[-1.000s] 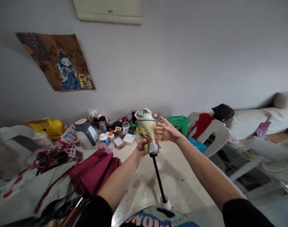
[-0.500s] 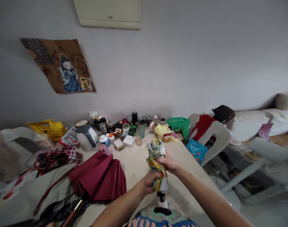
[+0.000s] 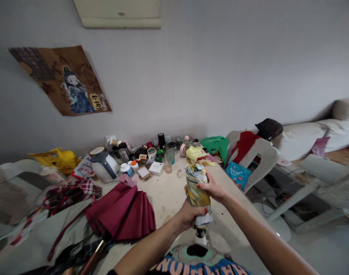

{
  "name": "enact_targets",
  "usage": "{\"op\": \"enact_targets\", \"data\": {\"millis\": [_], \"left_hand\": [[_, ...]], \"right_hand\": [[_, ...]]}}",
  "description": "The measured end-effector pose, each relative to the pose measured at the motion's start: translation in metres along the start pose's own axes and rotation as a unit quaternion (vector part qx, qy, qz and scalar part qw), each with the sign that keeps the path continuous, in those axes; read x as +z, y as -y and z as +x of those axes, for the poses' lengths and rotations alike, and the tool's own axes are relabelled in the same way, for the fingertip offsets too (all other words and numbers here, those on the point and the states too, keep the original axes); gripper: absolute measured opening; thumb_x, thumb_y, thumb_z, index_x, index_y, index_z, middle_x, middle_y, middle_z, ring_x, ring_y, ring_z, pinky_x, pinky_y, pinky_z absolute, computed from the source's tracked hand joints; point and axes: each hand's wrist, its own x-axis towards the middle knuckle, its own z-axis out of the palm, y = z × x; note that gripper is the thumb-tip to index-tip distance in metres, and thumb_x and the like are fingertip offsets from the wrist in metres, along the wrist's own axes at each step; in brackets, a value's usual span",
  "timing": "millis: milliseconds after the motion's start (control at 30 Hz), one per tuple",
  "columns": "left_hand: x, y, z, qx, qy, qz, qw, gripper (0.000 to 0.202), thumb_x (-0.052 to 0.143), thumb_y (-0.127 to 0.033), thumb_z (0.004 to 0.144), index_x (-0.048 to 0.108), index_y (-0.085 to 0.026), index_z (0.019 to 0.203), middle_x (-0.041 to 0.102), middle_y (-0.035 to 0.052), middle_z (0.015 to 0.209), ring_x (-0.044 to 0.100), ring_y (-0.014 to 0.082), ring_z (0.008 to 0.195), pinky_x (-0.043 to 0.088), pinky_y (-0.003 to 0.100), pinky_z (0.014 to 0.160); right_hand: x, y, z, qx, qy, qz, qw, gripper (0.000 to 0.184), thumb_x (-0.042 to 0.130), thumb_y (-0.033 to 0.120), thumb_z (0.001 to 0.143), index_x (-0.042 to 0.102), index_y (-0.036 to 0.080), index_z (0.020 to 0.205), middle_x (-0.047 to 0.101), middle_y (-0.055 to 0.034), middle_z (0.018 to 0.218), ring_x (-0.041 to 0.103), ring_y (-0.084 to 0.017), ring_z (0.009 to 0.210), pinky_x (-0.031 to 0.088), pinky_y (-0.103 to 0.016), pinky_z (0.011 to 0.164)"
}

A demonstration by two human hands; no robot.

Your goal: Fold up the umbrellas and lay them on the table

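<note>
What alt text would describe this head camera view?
A person's left hand and right hand grip a folded yellow-and-white umbrella, the right hand higher, over a pale table. A maroon umbrella lies to the left, with an electric kettle beyond it.
</note>
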Motion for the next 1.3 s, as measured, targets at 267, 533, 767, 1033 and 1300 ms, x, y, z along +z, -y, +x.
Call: {"op": "enact_targets", "data": {"millis": [267,533,767,1033,1300], "left_hand": [[0.006,-0.006,0.011,-0.070,0.058,0.024,0.996,0.056,0.094,-0.026,0.036,0.072,-0.015,0.087,0.070,0.0043,0.082,0.059,0.0145,0.068,0.047,0.027,0.066],[0.024,-0.050,0.061,0.106,-0.120,0.139,0.977,0.045,0.089,-0.010,0.042,0.068,-0.017,0.081,0.069,0.0014,0.070,0.060,0.0182,0.069,0.045,0.027,0.066],[0.016,-0.089,0.073,0.067,0.002,0.062,0.996,0.032,0.082,-0.010,0.051,0.066,-0.015,0.078,0.068,0.0005,0.065,0.057,0.0124,0.053,0.043,0.024,0.055],[0.004,-0.074,0.045,-0.074,0.157,0.017,0.985,0.047,0.086,-0.042,0.042,0.063,-0.013,0.072,0.064,0.0038,0.059,0.058,0.0149,0.050,0.047,0.028,0.053],[0.015,-0.065,0.033,-0.016,-0.008,0.038,0.999,0.057,0.093,-0.028,0.038,0.064,-0.012,0.084,0.065,0.0002,0.066,0.058,0.0109,0.054,0.050,0.025,0.056]], "right_hand": [[-0.022,0.027,0.019,-0.054,-0.052,-0.030,0.997,0.059,0.073,0.032,0.054,0.062,0.019,0.111,0.068,-0.0038,0.092,0.062,-0.019,0.078,0.049,-0.029,0.072],[0.004,0.044,0.065,-0.064,-0.360,-0.203,0.908,0.053,0.061,0.031,0.056,0.058,0.016,0.106,0.065,-0.0094,0.098,0.060,-0.024,0.089,0.046,-0.037,0.087],[-0.007,0.083,0.088,-0.085,-0.193,-0.093,0.973,0.072,0.071,0.046,0.054,0.050,0.018,0.117,0.065,-0.0088,0.103,0.061,-0.025,0.097,0.050,-0.039,0.087],[-0.003,0.072,0.076,-0.067,-0.031,-0.031,0.997,0.051,0.065,0.043,0.051,0.061,0.018,0.096,0.065,-0.0015,0.075,0.060,-0.019,0.066,0.047,-0.032,0.066],[0.003,0.059,0.086,-0.076,-0.186,-0.140,0.970,0.030,0.071,0.032,0.050,0.063,0.018,0.076,0.061,0.0015,0.071,0.052,-0.016,0.070,0.040,-0.027,0.066]]}}
